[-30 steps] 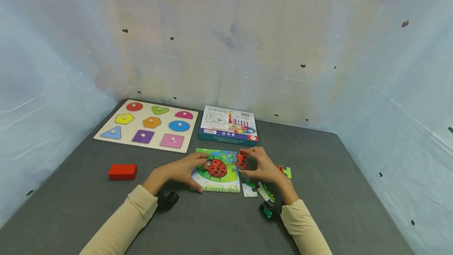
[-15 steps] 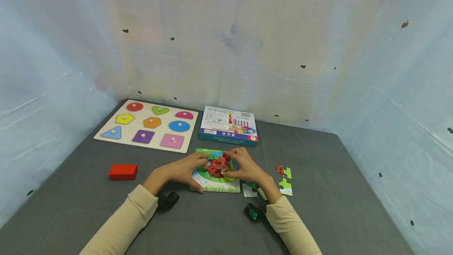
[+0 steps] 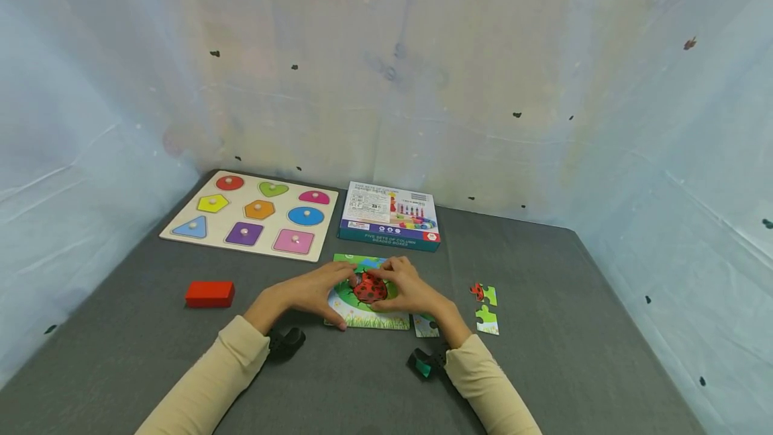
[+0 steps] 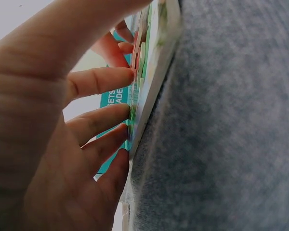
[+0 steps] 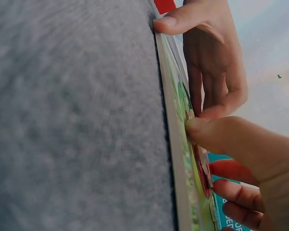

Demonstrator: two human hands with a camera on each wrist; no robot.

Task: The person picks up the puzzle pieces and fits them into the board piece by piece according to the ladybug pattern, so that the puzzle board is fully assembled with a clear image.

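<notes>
A ladybug jigsaw board lies on the grey table, its grass edge towards me. My left hand spans its left side: the thumb sits at the near left corner, and the extended fingers touch the picture's surface. From the right, my right hand pinches a red, black-spotted jigsaw piece between thumb and fingers, low over the ladybug. In the right wrist view the right thumb is right at the board's surface. Part of the picture is hidden under both hands.
Loose jigsaw pieces lie right of the board: a ladybug-and-green one, a green one and one by the right wrist. Behind stand a beaded-set box and a knobbed shape board. A red block lies left.
My right hand has carried the red spotted piece leftwards from the board's right edge to over the ladybug. My left hand has stayed where it was.
</notes>
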